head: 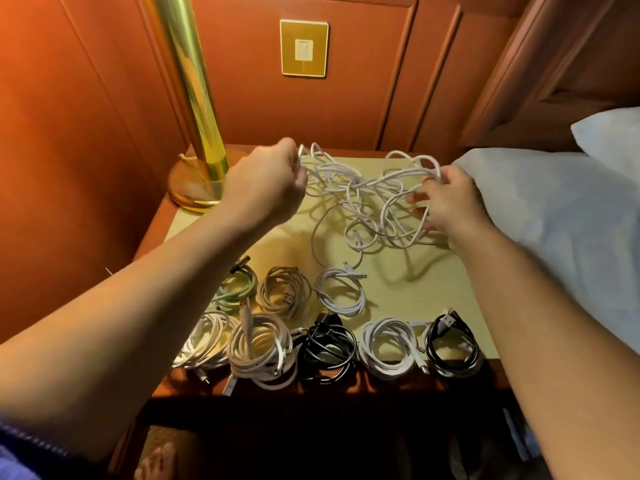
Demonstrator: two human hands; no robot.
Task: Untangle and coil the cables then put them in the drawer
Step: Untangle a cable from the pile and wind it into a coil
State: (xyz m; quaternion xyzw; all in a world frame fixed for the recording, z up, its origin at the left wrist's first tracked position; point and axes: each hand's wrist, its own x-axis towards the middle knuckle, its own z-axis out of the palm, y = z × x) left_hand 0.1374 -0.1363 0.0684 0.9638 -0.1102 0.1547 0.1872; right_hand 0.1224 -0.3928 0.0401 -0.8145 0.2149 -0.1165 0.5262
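Observation:
A tangle of white cables [367,195] is stretched in the air over the far part of the nightstand top [415,289]. My left hand [266,185] grips loops at the tangle's left end. At its right end my right hand [446,199] holds other loops with the fingers threaded through them. Loose strands and plugs hang down onto the top. Several coiled cables lie in two rows near the front edge: a green coil [239,289], a beige coil [284,289], white coils [343,296] and black coils [327,351]. No drawer is in sight.
A brass lamp post [187,81] stands on its round base [194,188] at the back left corner. A white pillow and sheet [561,209] press against the nightstand's right side. Wood panelling with a gold switch plate [304,47] rises behind.

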